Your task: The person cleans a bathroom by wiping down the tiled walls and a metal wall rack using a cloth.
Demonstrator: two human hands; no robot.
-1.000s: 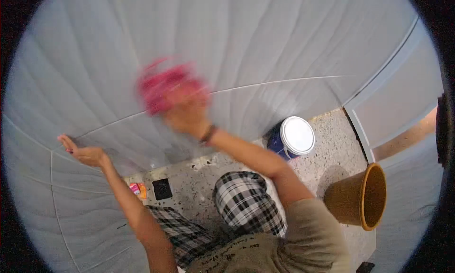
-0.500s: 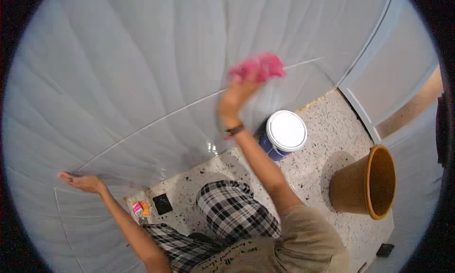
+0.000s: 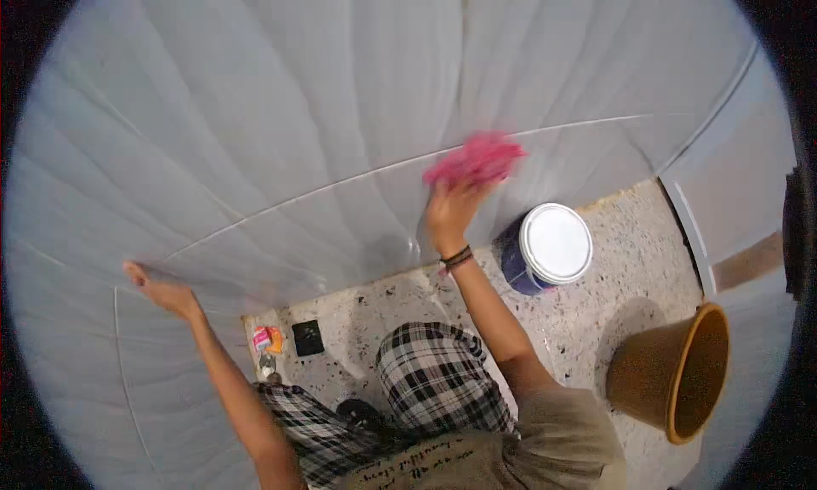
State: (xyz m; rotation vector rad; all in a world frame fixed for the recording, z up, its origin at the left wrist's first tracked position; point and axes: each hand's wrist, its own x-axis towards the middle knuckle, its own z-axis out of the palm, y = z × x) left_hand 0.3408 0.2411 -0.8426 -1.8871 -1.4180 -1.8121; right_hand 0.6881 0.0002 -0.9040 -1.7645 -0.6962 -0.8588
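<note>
My right hand (image 3: 458,209) presses a bunched pink cloth (image 3: 478,156) against the grey, wavy-patterned tiled wall (image 3: 340,90). The cloth lies across the pale horizontal joint between the tiles and looks smeared by motion. A dark band circles my right wrist. Over on the left, my left hand (image 3: 163,293) rests against the wall near a tile corner, holding nothing, its fingers stretched out. Below and to the right of the cloth, a dark blue bucket with a white lid (image 3: 555,243) stands on the speckled floor (image 3: 630,226).
A brown plastic bin (image 3: 664,375), open at the top, stands at the right. By the wall's foot at the left are a black square (image 3: 308,338) on the floor and small pink and orange packets (image 3: 267,339). A pale door (image 3: 732,184) is at the far right.
My right hand has brought the pink cloth down the wall, from above the tile joint to across and below it. My left hand stays at the wall. The view has shifted slightly.
</note>
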